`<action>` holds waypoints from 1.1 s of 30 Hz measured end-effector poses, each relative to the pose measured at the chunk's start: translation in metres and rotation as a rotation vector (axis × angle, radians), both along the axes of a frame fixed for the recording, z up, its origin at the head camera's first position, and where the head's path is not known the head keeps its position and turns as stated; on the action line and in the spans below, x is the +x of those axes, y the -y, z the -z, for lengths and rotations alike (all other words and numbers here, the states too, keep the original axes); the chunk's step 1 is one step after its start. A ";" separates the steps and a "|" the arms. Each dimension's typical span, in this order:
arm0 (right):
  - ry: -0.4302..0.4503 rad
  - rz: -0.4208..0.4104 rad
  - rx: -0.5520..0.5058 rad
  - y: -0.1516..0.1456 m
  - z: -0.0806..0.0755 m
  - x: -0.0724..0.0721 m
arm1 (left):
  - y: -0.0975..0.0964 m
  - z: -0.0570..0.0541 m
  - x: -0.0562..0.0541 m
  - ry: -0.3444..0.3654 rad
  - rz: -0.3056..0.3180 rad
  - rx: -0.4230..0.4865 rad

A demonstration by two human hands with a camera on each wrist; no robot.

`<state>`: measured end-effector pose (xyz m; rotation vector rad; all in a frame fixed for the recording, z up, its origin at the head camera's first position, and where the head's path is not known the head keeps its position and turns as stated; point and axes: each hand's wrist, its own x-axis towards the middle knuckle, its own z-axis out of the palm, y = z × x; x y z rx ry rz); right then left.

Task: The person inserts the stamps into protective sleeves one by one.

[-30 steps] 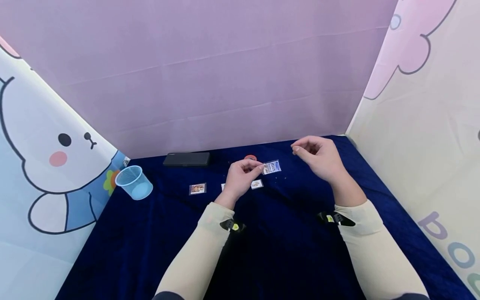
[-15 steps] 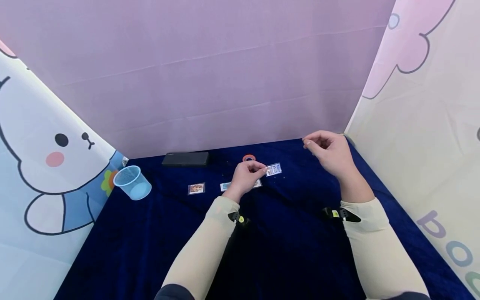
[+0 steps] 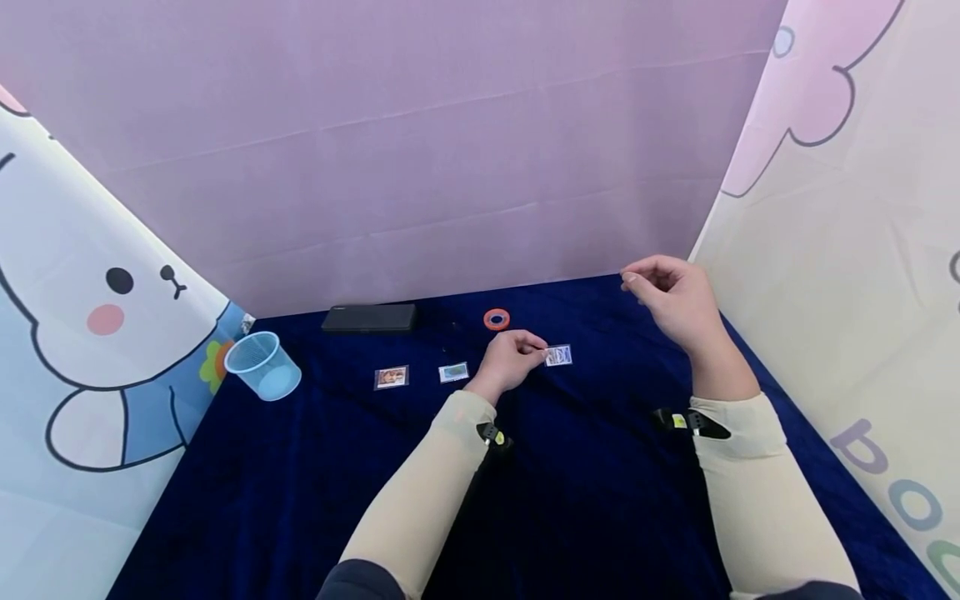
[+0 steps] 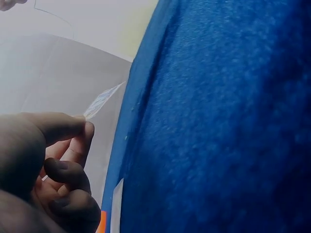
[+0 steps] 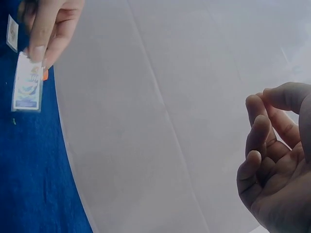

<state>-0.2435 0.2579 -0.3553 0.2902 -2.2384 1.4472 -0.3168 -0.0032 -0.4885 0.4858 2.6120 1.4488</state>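
My left hand (image 3: 510, 362) pinches one end of a small printed card (image 3: 558, 356) between thumb and fingertips, just above the cloth. The card is blue and white inside a clear border; the right wrist view shows its printed face (image 5: 27, 85), the left wrist view its tilted edge (image 4: 103, 101). Off to the right, my right hand (image 3: 671, 300) is raised, thumb and index tips together, other fingers curled. Nothing shows between those tips. On the cloth lie a brown picture card (image 3: 392, 377) and a blue-green one (image 3: 453, 372), left of my left hand.
An orange-rimmed tape roll (image 3: 497, 319) lies behind my left hand. Farther left are a flat black case (image 3: 369, 317) and a light-blue cup (image 3: 264, 367). Dark blue cloth (image 3: 585, 483) covers the table, with fabric walls at the back and both sides.
The left hand has moved right and slightly nearer with its card, uncovering the blue-green card and the tape roll. My right hand has drifted right and up.
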 end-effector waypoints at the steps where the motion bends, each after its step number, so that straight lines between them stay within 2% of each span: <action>1: 0.002 0.002 0.003 0.000 -0.001 0.001 | -0.002 0.000 0.001 0.010 0.001 -0.007; 5: 0.008 0.002 0.015 0.007 -0.013 0.011 | -0.007 0.001 0.003 0.037 -0.001 -0.031; 9: 0.005 -0.016 0.013 0.014 -0.024 0.021 | -0.011 0.003 0.004 0.025 -0.011 -0.068; 16: -0.019 -0.036 0.000 0.018 -0.025 0.022 | -0.017 0.007 0.004 0.000 -0.039 -0.163; 19: -0.015 -0.035 -0.001 0.019 -0.022 0.018 | -0.018 0.006 0.004 -0.023 -0.052 -0.217; 24: -0.013 -0.040 0.005 0.009 -0.002 0.002 | -0.018 0.005 0.006 -0.037 -0.071 -0.281; 26: -0.024 -0.049 0.009 0.007 0.003 -0.002 | -0.017 0.005 0.006 -0.035 -0.074 -0.285; 33: -0.028 -0.063 0.026 0.010 0.005 -0.003 | -0.005 -0.005 0.007 -0.049 -0.059 -0.261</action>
